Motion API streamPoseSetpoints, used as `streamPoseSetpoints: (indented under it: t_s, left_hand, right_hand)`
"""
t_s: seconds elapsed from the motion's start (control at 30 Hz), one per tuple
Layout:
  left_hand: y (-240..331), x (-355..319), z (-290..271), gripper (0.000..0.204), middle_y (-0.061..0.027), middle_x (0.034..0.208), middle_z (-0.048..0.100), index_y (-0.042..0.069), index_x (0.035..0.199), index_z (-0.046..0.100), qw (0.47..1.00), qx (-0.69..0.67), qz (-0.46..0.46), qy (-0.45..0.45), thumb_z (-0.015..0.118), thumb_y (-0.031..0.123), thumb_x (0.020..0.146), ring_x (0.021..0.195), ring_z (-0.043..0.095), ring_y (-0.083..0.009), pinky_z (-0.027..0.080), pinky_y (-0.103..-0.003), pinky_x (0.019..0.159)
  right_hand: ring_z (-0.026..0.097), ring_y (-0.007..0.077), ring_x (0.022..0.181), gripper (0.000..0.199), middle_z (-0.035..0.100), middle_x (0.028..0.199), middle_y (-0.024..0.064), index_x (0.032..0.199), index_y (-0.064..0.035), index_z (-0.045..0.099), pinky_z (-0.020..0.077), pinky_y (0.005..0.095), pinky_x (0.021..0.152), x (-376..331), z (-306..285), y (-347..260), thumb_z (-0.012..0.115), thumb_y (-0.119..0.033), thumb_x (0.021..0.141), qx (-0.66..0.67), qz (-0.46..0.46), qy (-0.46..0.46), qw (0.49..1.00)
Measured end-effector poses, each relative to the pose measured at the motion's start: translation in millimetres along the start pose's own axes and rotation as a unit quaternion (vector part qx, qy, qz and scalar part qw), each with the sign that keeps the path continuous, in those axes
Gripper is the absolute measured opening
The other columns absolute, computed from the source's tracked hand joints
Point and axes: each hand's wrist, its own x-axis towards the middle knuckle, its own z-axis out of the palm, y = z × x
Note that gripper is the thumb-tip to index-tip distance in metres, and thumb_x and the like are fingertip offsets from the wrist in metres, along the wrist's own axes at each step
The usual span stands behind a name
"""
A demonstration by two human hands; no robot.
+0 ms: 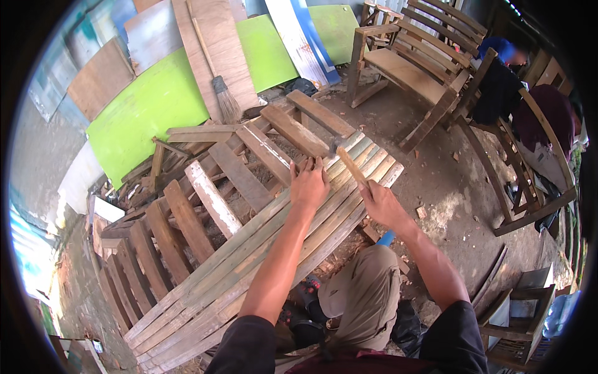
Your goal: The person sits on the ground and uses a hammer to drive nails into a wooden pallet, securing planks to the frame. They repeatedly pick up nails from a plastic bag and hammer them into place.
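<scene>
My right hand (381, 202) is closed round the wooden handle of a hammer (352, 165). The hammer's dark head is by the right end of a short brown board (296, 131), close to the fingers of my left hand (309, 182). With bent fingers, my left hand rests at the edge of the long wooden slats (249, 249); what its fingertips grip, if anything, is hidden. These pale, weathered slats lie side by side, running from lower left to upper right. Several shorter boards (212, 193) stick out beyond them on the left.
A wooden bench (405, 68) stands at the back right. Other wooden chair frames (529, 206) are near people on the right. A broom (225, 100) leans on upright panels, beside a green panel (156, 118). Scrap wood and debris lie on the ground (436, 187).
</scene>
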Motion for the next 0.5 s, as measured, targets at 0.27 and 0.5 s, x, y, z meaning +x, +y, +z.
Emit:
streamPoseSetpoints:
  t_s: [0.27,0.5]
  left_hand:
    - [7.6,1.9,-10.6,0.049,-0.0193,0.142,0.057,0.001,0.144,0.049,0.997,-0.028,-0.014,-0.065,0.044,0.023,0.101,0.139,0.047,-0.03,0.024,-0.054,0.122]
    - [-0.9,3.7,-3.8,0.06,-0.0215,0.151,0.047,-0.009,0.151,0.031,0.998,-0.051,-0.038,-0.01,0.042,0.022,0.101,0.143,0.042,-0.0306,0.021,-0.053,0.124]
  right_hand:
    - [0.057,0.0469,0.055,0.035,0.054,0.059,0.0249,0.091,0.0045,0.053,0.0441,0.0523,0.055,-4.8,2.6,2.0,0.051,-0.027,0.106,0.014,-0.008,0.061,0.998]
    - [0.057,0.0462,0.053,0.03,0.053,0.059,0.025,0.095,0.0061,0.051,0.0402,0.0519,0.049,0.9,6.6,-5.0,0.053,-0.022,0.106,0.009,-0.062,0.08,0.995]
